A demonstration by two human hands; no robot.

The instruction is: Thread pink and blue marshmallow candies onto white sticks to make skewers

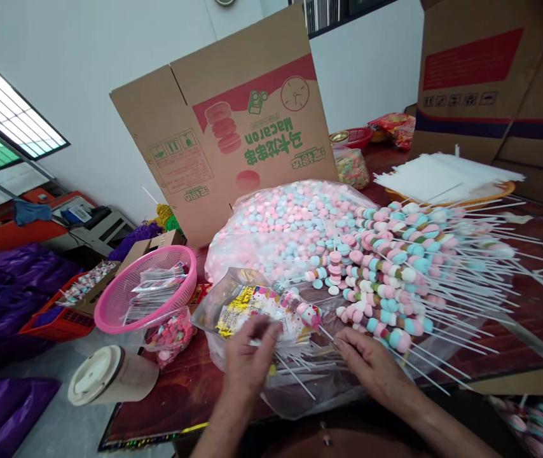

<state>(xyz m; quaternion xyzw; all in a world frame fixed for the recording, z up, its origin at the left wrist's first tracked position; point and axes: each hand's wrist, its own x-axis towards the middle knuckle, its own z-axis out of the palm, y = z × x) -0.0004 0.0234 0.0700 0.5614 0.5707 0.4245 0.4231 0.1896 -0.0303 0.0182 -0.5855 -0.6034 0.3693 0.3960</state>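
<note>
My left hand (248, 359) lies on a pile of clear printed wrapper bags (257, 305), its fingers pinched on the top bag, which has a candy skewer inside. My right hand (371, 366) rests beside it, fingers pressed together on the thin white stick (327, 334) of that skewer. Just beyond lies a heap of pink, blue and white candy skewers (395, 280), sticks pointing right. Behind them sits a big clear bag of loose pink and blue candies (281, 222).
A tall cardboard box (233, 121) stands behind the candy. A pink basket (150, 286) holding packets and a lidded paper cup (109, 375) sit at the table's left edge. A tray of white sheets (443, 178) and more boxes (491, 76) are at right.
</note>
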